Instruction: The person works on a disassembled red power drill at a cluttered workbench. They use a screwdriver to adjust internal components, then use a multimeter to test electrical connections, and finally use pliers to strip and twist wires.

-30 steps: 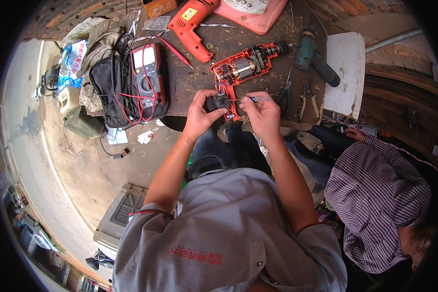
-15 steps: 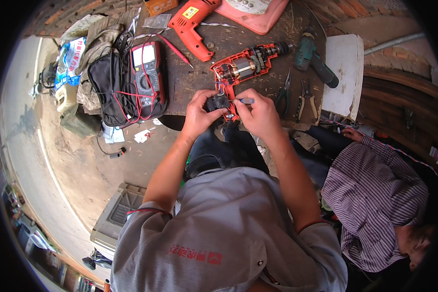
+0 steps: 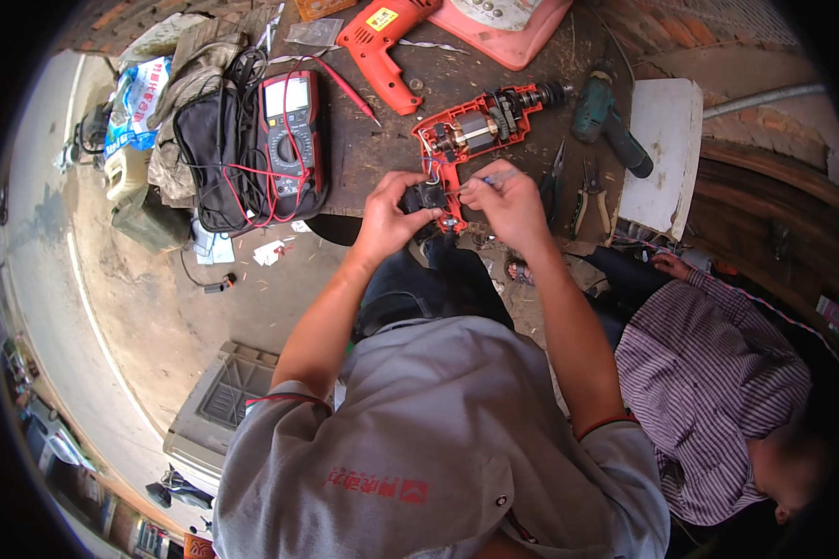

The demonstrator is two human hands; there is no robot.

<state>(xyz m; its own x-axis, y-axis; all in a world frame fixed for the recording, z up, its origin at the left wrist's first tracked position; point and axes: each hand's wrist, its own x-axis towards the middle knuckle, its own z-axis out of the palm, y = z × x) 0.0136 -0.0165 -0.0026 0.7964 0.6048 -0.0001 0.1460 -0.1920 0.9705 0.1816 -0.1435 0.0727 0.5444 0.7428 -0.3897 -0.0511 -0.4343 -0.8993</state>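
Observation:
On the near edge of the workbench lies an opened orange-red drill (image 3: 475,132), its motor, gears and chuck exposed in the half shell. My left hand (image 3: 387,214) is closed on the black trigger switch (image 3: 431,196) at the drill's handle end, thumb on the near side and fingers on the far side. Wires run from the switch up toward the motor. Pinched in my right hand (image 3: 508,210) is a small screwdriver (image 3: 500,177) with a pale bluish handle. Its thin shaft points left toward the switch; whether the tip touches is too small to tell.
Left on the bench sits a red-grey multimeter (image 3: 291,140) on a black pouch, with a red probe (image 3: 350,93) beyond. An orange drill housing (image 3: 382,56) lies farther back. Rightward are pliers (image 3: 552,182), wire strippers (image 3: 590,197), a green cordless drill (image 3: 609,126) and a seated person (image 3: 718,373).
My right hand has turned and drawn slightly right from the switch, with the screwdriver still in it. My left hand keeps its hold. The whole view has shifted a little.

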